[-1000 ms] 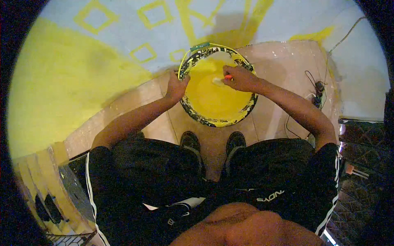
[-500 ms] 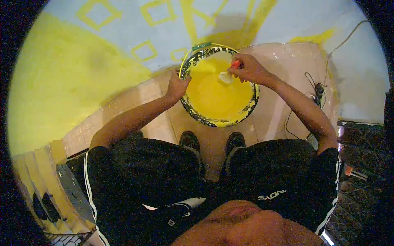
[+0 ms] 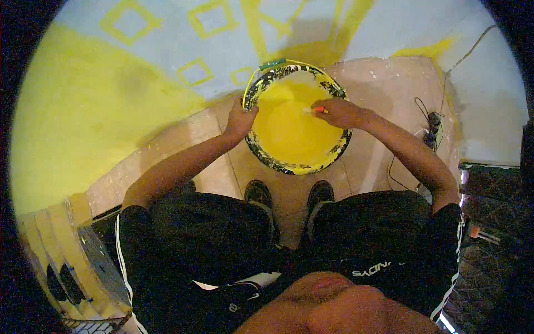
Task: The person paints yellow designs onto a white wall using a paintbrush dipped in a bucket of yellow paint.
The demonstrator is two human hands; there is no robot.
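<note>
while the left hand (image 3: pixel 241 121) grips the bucket (image 3: pixel 268 159), the right hand (image 3: pixel 337 113) clasps the brush (image 3: pixel 321 110) over its paint (image 3: pixel 295 136), long axis crosswise, tip leftward; tiled floor (image 3: pixel 364 153) lies under the bucket, painted wall (image 3: pixel 111 106) beyond.

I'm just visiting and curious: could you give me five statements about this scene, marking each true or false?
1. The left hand grips the bucket by its rim. True.
2. The paint in the bucket is blue. False: it is yellow.
3. The right hand holds a brush. True.
4. The bucket stands on a table. False: it stands on the floor.
5. Yellow square outlines mark the wall. True.
</note>
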